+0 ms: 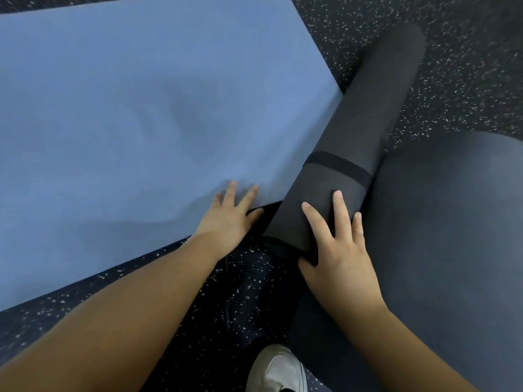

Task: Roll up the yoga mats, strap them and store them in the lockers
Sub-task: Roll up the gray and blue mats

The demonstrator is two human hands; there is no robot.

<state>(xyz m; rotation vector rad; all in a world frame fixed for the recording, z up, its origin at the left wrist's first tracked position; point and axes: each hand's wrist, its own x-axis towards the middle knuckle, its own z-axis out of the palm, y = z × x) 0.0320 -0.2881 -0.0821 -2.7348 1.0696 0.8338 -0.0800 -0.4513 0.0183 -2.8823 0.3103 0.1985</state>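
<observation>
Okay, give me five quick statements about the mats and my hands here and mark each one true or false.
1. The black mat is rolled up. True.
2. The blue mat is rolled up too. False: it lies flat on the speckled floor.
3. A black strap goes around the black mat near the end closest to the person. True.
4. The right hand rests on the blue mat. False: it holds the near end of the black mat, fingers over the top and thumb at the end.
5. The left hand is on the blue mat's near corner. True, with fingers spread on it.
</observation>
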